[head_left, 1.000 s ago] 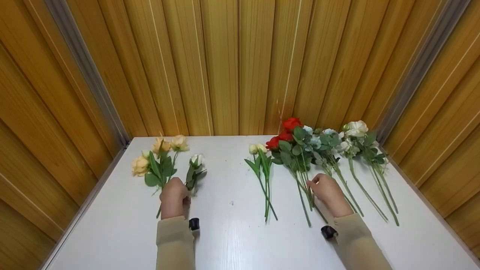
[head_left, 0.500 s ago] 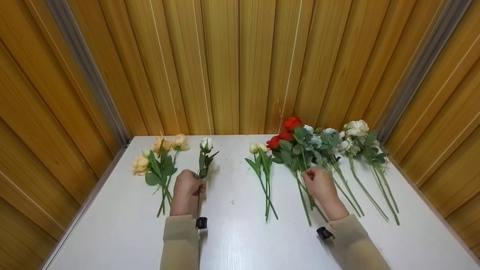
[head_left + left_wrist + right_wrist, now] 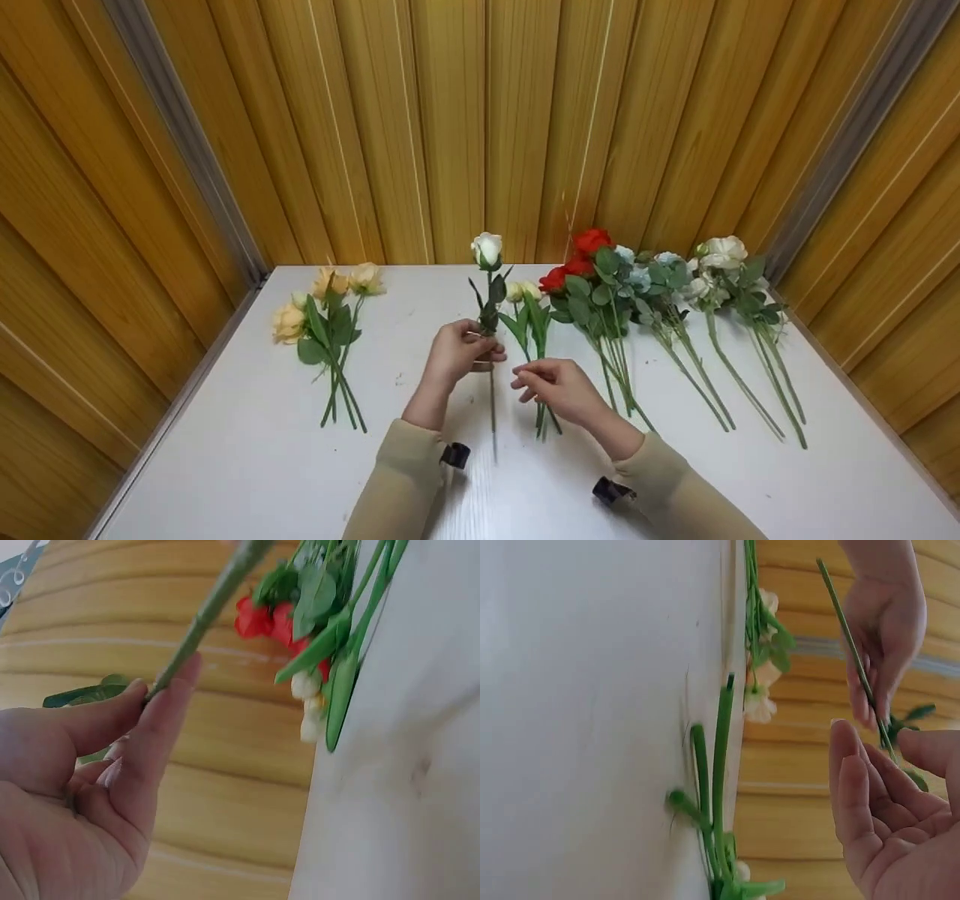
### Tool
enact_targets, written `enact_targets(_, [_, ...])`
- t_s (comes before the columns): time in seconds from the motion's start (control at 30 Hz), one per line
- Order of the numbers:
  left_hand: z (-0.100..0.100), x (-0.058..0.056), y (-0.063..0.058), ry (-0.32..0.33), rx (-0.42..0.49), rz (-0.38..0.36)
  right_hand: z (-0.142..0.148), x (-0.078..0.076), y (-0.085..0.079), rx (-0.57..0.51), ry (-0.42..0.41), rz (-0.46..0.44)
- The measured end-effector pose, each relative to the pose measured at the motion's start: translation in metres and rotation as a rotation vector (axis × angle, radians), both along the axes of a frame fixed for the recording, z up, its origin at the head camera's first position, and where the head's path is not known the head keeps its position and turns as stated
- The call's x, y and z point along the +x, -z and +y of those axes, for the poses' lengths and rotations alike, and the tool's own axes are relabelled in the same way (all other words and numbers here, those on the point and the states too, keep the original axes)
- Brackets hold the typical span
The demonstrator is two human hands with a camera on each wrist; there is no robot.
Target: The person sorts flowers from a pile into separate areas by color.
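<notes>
A white rose with dark leaves stands upright over the middle of the table, its long stem pointing down. My left hand pinches that stem just below the leaves; the left wrist view shows thumb and fingers on the green stem. To its right, my right hand holds nothing. Its fingers are loosely bent, thumb apart from them, close to the rose stem in the right wrist view. Beneath and behind the right hand lie cream tulips with green stems, partly hidden by it.
Peach roses lie at the left of the white table. On the right are red roses, pale blue flowers and white flowers, stems toward me. Wood-patterned walls close off the back and sides.
My left hand has taken the white rose from beside the peach roses, raised it upright and carried it right to the middle. My right hand has moved left, away from the red roses' stems.
</notes>
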State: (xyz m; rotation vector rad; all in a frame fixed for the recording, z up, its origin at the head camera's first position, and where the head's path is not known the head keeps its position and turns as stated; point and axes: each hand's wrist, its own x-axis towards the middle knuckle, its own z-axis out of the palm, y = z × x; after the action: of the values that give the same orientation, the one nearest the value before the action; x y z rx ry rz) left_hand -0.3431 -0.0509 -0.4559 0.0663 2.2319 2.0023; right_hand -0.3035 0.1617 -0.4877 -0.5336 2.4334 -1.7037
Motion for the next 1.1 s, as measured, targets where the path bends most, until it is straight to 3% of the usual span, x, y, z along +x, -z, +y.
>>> enact_targets(0.13, [0.027,0.002,0.003,0.026,0.115,0.057,-0.009,0.000,-0.002,-0.052,0.006,-0.033])
enact_targets(0.23, [0.039,0.005,0.008,0.031,0.145,0.085,-0.003,-0.002,0.000,-0.071,0.019,-0.047])
enact_targets(0.4, [0.037,0.009,0.013,0.103,0.046,0.131,0.023,-0.003,0.003,-0.032,0.011,-0.049])
enact_targets(0.57, [0.002,0.009,0.011,0.109,-0.126,0.153,0.067,-0.003,-0.004,0.011,0.096,-0.042])
enact_targets(0.9, [-0.100,0.009,0.014,-0.155,-0.402,0.103,0.156,-0.002,-0.007,0.107,0.315,-0.033])
enact_targets(1.1, [-0.143,0.009,0.016,-0.220,-0.641,0.075,0.195,-0.001,-0.010,0.235,0.412,-0.002])
